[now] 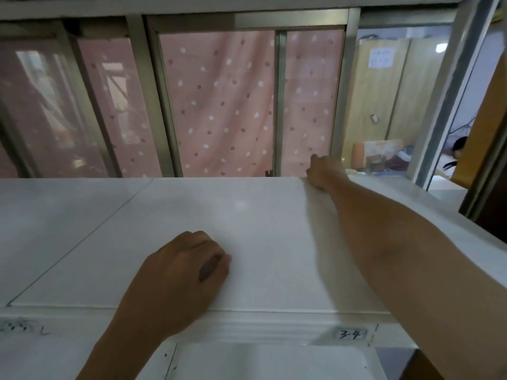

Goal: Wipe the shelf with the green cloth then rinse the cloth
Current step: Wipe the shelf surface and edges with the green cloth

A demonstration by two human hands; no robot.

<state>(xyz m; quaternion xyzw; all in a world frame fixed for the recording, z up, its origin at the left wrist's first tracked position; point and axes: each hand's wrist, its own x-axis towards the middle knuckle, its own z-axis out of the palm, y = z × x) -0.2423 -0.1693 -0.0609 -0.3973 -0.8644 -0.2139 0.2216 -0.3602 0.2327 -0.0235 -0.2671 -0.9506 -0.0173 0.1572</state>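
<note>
White shelf (pixel 192 215) fills your view; your left hand (pixel 181 272) rests curled near its front edge, your right hand (pixel 323 171) grips its far edge.

— What is being shown behind the glass?
— A pink spotted curtain (pixel 219 105) is being framed by metal window frames (pixel 162 100); wooden panelling (pixel 384 91) is being lit at the right.
</note>
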